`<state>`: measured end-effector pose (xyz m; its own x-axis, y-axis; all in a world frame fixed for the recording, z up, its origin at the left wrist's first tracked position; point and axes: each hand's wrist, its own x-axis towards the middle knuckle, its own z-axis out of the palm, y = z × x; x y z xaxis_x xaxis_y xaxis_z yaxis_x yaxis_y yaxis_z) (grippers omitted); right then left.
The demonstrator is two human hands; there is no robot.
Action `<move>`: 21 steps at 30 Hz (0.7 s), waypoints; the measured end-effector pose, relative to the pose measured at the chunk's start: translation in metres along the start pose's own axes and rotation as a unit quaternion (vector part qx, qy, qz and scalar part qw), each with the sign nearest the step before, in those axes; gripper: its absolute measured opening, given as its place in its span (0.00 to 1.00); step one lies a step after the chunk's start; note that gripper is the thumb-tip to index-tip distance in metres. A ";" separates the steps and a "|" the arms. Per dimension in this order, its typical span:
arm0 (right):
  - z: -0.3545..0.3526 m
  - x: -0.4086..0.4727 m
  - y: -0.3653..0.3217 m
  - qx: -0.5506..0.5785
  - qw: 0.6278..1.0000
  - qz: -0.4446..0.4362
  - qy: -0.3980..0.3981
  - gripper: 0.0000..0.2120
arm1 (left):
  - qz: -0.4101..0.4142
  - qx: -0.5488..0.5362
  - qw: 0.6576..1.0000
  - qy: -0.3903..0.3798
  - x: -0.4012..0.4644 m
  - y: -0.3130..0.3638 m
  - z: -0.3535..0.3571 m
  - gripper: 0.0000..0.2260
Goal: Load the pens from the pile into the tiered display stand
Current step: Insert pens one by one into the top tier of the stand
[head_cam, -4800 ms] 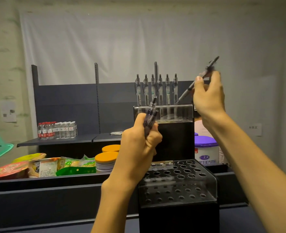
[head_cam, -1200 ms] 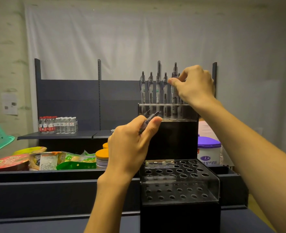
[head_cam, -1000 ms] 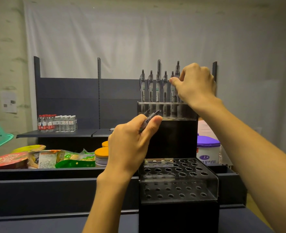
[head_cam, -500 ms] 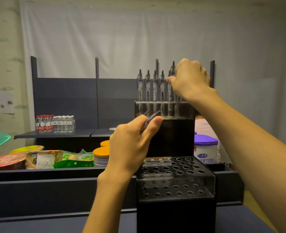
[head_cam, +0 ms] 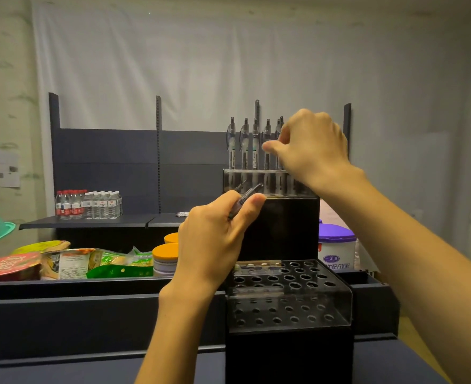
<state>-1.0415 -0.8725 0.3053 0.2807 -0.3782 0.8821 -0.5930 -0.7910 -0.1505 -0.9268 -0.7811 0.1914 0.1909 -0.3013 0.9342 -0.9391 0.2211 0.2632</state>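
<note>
A pen is being seated in the top tier (head_cam: 267, 181) of the stand (head_cam: 281, 228), at the right end of the row. The right hand (head_cam: 313, 146) is curled over that end of the row, thumb pointing left; whether a pen is pinched under it cannot be told, since the fingers hide the spot. The left hand (head_cam: 215, 239) is clamped round spare pens (head_cam: 246, 195), whose dark tips stick out past the thumb, just in front of the tier's clear face. For the step to go well, the pen should be kept upright over its hole and let down straight, tip first, until it stands level with its neighbours; a slanted entry would likely catch on the rim or knock the pens beside it. The spares are best held low and clear of the row, as they are now. By count: six pens can be made out standing in the top tier, four plainly (head_cam: 245, 142) and two more crowded against the right hand's knuckles; more may be hidden behind it. At least two pens are held in the left hand, the exact number being hidden. The lower tier (head_cam: 289, 297) has four rows of holes visible on its top, and none of them holds a pen. The pile itself is not in view. Two hands are at work, and two tiers of the stand are seen.
</note>
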 end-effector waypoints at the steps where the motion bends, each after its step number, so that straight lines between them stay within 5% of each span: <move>1: -0.001 -0.006 -0.001 0.051 0.999 -0.010 -0.002 0.17 | -0.001 -0.001 1.000 0.001 0.000 -0.001 -0.001 0.24; 7: -0.021 -0.041 -0.012 0.315 0.943 -0.010 -0.106 0.14 | -0.007 -0.003 1.000 0.010 0.001 -0.004 -0.003 0.23; 14: -0.026 -0.058 -0.013 0.340 0.899 0.024 -0.276 0.09 | -0.004 0.052 0.999 0.014 0.000 -0.005 -0.009 0.22; 21: -0.011 -0.076 -0.024 0.430 0.874 0.089 -0.206 0.07 | -0.004 0.111 0.993 0.033 -0.003 0.011 -0.015 0.15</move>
<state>-1.0571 -0.8190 0.2465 0.5956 -0.5332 0.6008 0.0816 -0.7039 -0.7056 -0.9332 -0.7641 0.1954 0.2094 -0.2398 0.9480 -0.9761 0.0064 0.2172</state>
